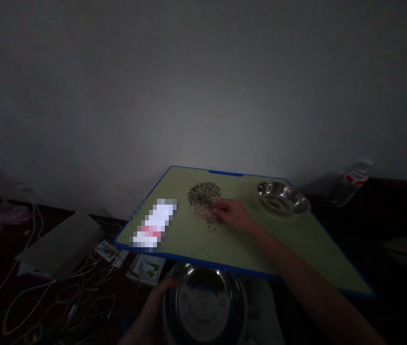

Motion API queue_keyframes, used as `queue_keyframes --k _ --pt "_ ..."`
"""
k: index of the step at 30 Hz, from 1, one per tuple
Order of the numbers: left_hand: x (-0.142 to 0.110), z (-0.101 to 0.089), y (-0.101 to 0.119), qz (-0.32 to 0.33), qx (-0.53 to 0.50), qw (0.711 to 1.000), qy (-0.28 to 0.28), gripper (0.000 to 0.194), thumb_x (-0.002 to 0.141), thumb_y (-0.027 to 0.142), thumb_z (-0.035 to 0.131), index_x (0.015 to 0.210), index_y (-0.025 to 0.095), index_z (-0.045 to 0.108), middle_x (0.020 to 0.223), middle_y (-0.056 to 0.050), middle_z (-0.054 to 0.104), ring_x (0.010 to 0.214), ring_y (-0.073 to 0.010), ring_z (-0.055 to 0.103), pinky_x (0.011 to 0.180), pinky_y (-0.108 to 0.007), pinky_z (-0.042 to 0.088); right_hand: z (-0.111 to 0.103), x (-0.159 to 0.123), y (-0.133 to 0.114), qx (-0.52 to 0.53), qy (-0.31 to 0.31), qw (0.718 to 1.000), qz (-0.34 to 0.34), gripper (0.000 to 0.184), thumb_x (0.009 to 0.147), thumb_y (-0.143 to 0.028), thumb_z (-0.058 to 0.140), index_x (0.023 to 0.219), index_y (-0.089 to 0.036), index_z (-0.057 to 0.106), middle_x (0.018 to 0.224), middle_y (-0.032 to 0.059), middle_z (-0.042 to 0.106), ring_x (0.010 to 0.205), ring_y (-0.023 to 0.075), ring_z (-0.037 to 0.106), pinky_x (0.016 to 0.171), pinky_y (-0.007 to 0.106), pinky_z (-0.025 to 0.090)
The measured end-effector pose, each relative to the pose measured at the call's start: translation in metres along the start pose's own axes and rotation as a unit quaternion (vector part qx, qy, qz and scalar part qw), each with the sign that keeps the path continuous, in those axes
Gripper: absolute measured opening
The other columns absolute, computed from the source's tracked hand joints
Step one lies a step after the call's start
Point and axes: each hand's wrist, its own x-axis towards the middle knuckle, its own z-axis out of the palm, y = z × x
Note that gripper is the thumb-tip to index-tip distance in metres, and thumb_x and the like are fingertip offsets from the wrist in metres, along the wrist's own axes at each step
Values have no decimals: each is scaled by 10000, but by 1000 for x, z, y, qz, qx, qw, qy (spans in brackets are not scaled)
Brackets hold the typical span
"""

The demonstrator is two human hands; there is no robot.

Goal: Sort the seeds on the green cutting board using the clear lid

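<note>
My left hand [156,299] grips the rim of a shiny metal bowl [205,302], held below the table's front edge. Over the pale green folding table [225,254], my right hand [230,214] reaches in from the right. Its fingers are pinched together at the edge of a pile of small dark grains [203,192]; what is between them is too dim to make out. A pale pinkish patch [203,211] lies beside those fingertips, its kind unclear. A few stray grains are scattered nearer to me.
A second metal bowl [284,197] stands at the table's right, with something small inside. At the left lies a bright, pixelated phone-like object [156,224]. White cables [77,297] and a grey box [61,244] lie on the floor. A plastic bottle [350,182] is beyond the table.
</note>
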Motion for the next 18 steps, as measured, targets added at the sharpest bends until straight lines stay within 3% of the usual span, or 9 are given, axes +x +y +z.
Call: queue_keyframes --k 4,10,18 --pt "-3 4 0 19 -4 1000 8 96 600 191 608 654 116 635 581 -69 705 744 -258 654 759 -344 447 0 0 -2 31 9 999 19 193 727 -256 518 841 -138 620 656 37 656 506 127 600 487 220 464" --pt "-7 8 4 -16 -14 1000 -7 198 614 188 589 785 123 664 587 -83 708 794 -290 644 760 -390 450 -1 0 -2 32 3 999 21 176 723 -259 519 812 -145 619 608 30 646 501 131 599 484 223 466" --pt "-6 6 1 -5 -15 1000 5 116 608 200 613 679 116 653 603 -69 711 795 -260 649 801 -353 442 -2 0 -2 4 8 1000 7 158 729 -240 521 815 -165 630 583 12 642 507 125 598 503 217 464"
